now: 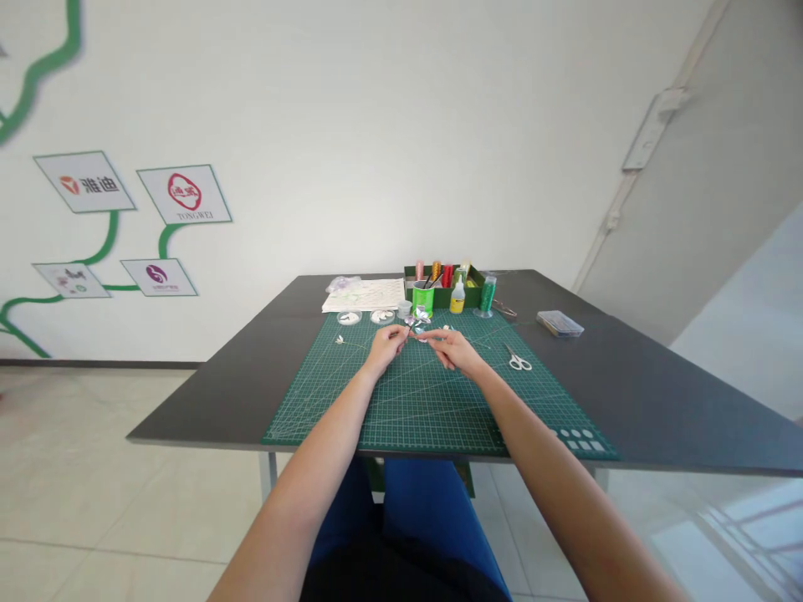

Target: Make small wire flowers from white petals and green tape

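Pinching a flower [410, 321] near twelve o'clock on the mat [407, 410], left hand [387, 345] closed at fingertips, right hand [457, 349] at its three o'clock, index out, hold unclear; a loose pinch plus finger push might twist or drop it.

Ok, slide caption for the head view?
Left hand and right hand close together at a small flower over a green mat, scissors lying on it.
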Motion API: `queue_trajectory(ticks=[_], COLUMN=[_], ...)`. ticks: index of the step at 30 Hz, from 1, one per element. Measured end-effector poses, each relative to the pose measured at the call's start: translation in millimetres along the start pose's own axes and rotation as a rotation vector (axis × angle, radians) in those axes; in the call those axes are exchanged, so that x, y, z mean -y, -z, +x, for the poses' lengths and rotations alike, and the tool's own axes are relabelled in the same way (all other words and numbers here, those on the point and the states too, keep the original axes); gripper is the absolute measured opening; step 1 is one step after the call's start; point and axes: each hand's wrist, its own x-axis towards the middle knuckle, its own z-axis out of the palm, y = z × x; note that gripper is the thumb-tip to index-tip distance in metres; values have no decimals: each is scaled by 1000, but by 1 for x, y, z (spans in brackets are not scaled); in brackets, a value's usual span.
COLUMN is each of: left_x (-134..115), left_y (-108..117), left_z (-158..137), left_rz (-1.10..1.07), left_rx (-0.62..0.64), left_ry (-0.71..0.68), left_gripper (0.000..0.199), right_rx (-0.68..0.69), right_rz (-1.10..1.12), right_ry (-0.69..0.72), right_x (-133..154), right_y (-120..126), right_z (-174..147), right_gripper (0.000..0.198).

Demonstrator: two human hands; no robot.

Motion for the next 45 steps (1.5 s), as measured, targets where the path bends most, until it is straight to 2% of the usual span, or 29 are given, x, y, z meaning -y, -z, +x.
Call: queue_trajectory(ticks=[16,35,45], left_x=[0,8,3], left_y=[5,4,3], left_z=[1,6,4], left_rz=[-4,7,-43], left_rx=[3,15,15], left_ry=[73,-37,24], left_gripper=[40,43,38], right_rx=[28,30,23], right_rz=[-55,-54,-75], right_ry=[19,42,26], right_x=[-1,-2,-1], right_y=[0,1,1], right_z=[2,2,2], right_gripper=[51,47,49])
